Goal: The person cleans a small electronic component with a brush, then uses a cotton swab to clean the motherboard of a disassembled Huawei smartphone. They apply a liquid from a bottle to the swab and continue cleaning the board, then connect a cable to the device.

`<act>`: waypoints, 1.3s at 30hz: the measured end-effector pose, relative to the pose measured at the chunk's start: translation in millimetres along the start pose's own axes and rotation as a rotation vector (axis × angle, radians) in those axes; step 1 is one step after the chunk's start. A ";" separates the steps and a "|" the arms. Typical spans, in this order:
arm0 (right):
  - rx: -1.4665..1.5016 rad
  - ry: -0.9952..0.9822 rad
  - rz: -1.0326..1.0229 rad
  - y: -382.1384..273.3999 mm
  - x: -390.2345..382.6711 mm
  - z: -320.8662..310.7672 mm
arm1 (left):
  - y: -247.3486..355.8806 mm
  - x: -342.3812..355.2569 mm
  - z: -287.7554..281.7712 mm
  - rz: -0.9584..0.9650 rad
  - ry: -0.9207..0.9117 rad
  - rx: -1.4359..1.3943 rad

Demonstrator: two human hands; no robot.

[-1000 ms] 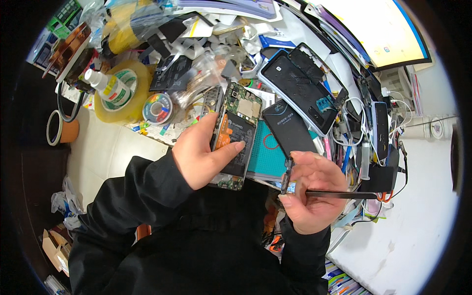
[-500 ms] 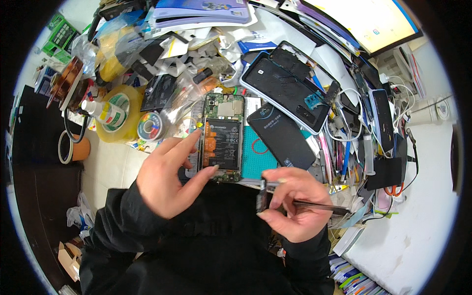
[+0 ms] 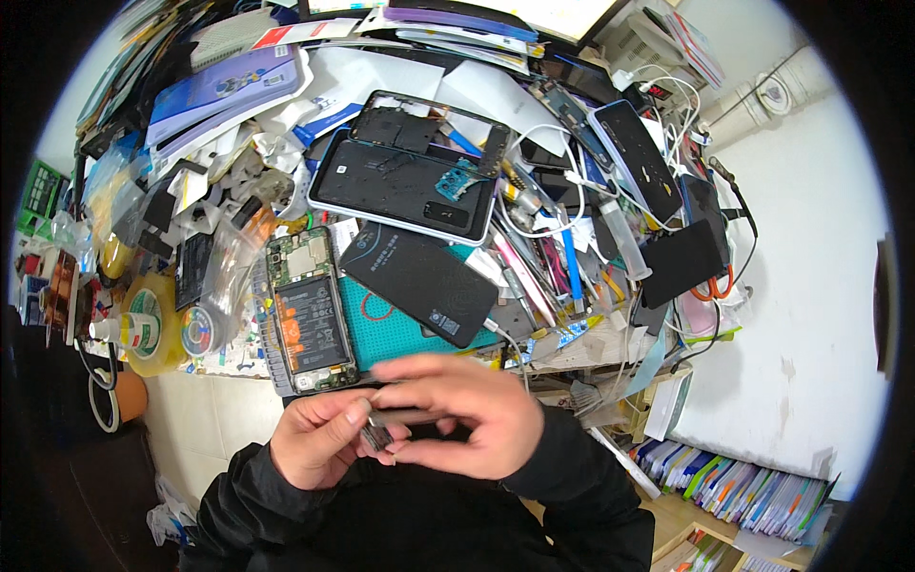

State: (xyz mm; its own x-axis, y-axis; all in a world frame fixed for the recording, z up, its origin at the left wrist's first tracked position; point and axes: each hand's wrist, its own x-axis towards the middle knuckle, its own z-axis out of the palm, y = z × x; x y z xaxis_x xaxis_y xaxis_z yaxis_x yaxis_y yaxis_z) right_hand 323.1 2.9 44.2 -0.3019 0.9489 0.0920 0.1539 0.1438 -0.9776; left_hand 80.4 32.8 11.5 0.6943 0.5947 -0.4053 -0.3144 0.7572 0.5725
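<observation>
My left hand (image 3: 319,440) pinches a small dark phone part (image 3: 377,435) between thumb and fingers, just off the bench's front edge. Close against it is my right hand (image 3: 481,418), partly smeared by motion, its fingers bent round slim tweezers (image 3: 419,417) that point toward the part. Beyond both hands lies an opened phone (image 3: 310,310), its black battery with orange strips and its green circuit board exposed. It rests on a grey tray beside a teal mat (image 3: 396,338). A black power bank (image 3: 419,284) with a white cable lies across the mat.
Behind are an empty phone frame and a black back cover (image 3: 400,191). Pens, cables and tools (image 3: 543,276) crowd the right. At left stand a yellow tape roll (image 3: 157,348), a white bottle (image 3: 133,331) and a solder spool (image 3: 200,331). Booklets (image 3: 224,91) are stacked at the back.
The view has swung to the right. My left hand has left the opened phone and taken hold of the small dark part that my right hand held. Both hands are now together.
</observation>
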 end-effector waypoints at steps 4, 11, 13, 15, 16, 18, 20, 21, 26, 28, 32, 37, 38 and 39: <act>-0.097 0.527 0.223 9.4 -28.4 -56.3 | 2.0 -1.8 2.4 0.110 0.056 -0.054; -1.109 0.669 0.341 53.8 -48.4 -141.8 | -1.2 1.1 6.0 0.185 0.098 -0.022; -1.098 0.674 0.266 60.6 -45.2 -145.0 | -1.6 1.3 5.0 0.174 0.059 -0.140; -1.151 0.635 0.152 64.3 -39.8 -143.0 | -1.4 0.2 3.9 0.186 0.030 -0.197; -1.177 0.613 0.094 65.1 -36.3 -141.0 | -1.4 0.0 3.6 0.200 0.017 -0.197; -1.226 0.665 0.097 65.4 -28.6 -134.9 | -0.8 -1.5 3.6 0.227 -0.010 -0.206; -1.331 0.732 0.033 62.9 -20.7 -126.4 | 0.1 -3.2 4.8 0.260 -0.040 -0.224; -1.333 0.732 0.089 60.6 -17.1 -121.1 | 0.8 -4.0 5.6 0.259 -0.039 -0.238; -1.327 0.681 0.438 48.7 -3.6 -114.3 | 1.9 -8.5 10.5 0.203 0.037 -0.212; -1.330 0.693 0.591 45.3 -10.8 -125.0 | 1.1 -8.4 10.0 0.196 -0.045 -0.294; -1.145 0.760 0.469 44.1 -37.5 -157.6 | -2.4 -6.7 11.9 0.187 -0.034 -0.350; -0.899 0.825 0.419 23.2 -59.8 -140.5 | -6.8 -6.7 27.4 0.129 0.029 -0.302; -0.903 0.878 0.473 12.9 -63.0 -125.6 | -7.5 -7.1 30.9 0.104 0.056 -0.304; -0.745 0.903 0.378 3.1 -69.2 -104.7 | -8.6 -7.1 34.1 0.083 0.074 -0.304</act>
State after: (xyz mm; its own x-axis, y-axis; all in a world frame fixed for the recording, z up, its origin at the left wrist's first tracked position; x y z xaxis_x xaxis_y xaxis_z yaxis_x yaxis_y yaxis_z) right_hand 443.0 -33.0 54.7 0.5924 0.7768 0.2137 0.6787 -0.3383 -0.6518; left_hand 100.2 12.9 33.8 0.6131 0.6670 -0.4233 -0.5541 0.7450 0.3713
